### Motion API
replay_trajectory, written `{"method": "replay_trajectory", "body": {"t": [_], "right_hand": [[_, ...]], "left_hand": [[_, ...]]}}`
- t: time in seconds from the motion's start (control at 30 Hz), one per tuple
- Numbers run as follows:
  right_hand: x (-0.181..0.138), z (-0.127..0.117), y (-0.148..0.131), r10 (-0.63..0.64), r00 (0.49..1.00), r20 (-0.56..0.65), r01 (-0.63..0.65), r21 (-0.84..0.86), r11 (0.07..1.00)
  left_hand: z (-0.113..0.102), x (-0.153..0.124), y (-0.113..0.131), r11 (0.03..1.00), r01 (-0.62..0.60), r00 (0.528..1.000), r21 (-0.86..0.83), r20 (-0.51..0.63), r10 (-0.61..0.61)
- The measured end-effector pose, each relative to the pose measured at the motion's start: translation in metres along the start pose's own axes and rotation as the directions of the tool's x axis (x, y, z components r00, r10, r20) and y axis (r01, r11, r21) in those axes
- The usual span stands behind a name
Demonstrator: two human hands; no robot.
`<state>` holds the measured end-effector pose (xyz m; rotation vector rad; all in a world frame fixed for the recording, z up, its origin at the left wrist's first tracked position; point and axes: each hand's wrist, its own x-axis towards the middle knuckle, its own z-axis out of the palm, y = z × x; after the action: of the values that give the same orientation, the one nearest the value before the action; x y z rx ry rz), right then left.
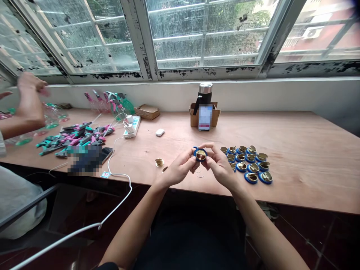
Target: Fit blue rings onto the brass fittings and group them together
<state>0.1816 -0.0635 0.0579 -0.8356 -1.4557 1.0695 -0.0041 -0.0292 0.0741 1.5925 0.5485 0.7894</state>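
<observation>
In front of me, above the table, I hold a round blue-rimmed piece with a gold-coloured metal fitting (200, 154). The fingers of my left hand (182, 165) pinch its left edge, while my right hand (218, 165) grips the right edge. To the right, similar blue-rimmed gold pieces (253, 167) stand in rows, their metal flaps tilted up. A loose gold metal part (159, 162) lies left of my left hand, and another is half hidden by that hand. Thin pale rings (199, 173) rest on the wood below my hands.
A phone (205, 117) leans on a cardboard box with a black flask (205, 93). Leftward are a white case (160, 132), a power strip (132, 126), spray heads (75, 138) and a trailing white cable (120, 204). Another person's arm (28, 107) reaches in at far left.
</observation>
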Motion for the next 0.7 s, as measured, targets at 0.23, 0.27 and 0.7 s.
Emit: {"method": "replay_trajectory", "body": {"t": [0.23, 0.27, 0.7], "right_hand": [[0.001, 0.001, -0.003, 0.004, 1.000, -0.028, -0.004, -0.012, 1.000], [0.001, 0.000, -0.002, 0.004, 1.000, -0.027, -0.004, -0.008, 1.000], [0.006, -0.005, 0.003, -0.012, 0.995, -0.097, 0.009, -0.031, 0.999]], "left_hand": [[0.000, 0.002, 0.002, 0.999, 0.021, 1.000, -0.024, 0.014, -0.021], [0.000, 0.002, 0.004, 0.999, 0.040, 0.999, -0.033, 0.010, -0.040], [0.001, 0.004, 0.009, 0.988, 0.078, 0.991, -0.134, -0.102, -0.092]]}}
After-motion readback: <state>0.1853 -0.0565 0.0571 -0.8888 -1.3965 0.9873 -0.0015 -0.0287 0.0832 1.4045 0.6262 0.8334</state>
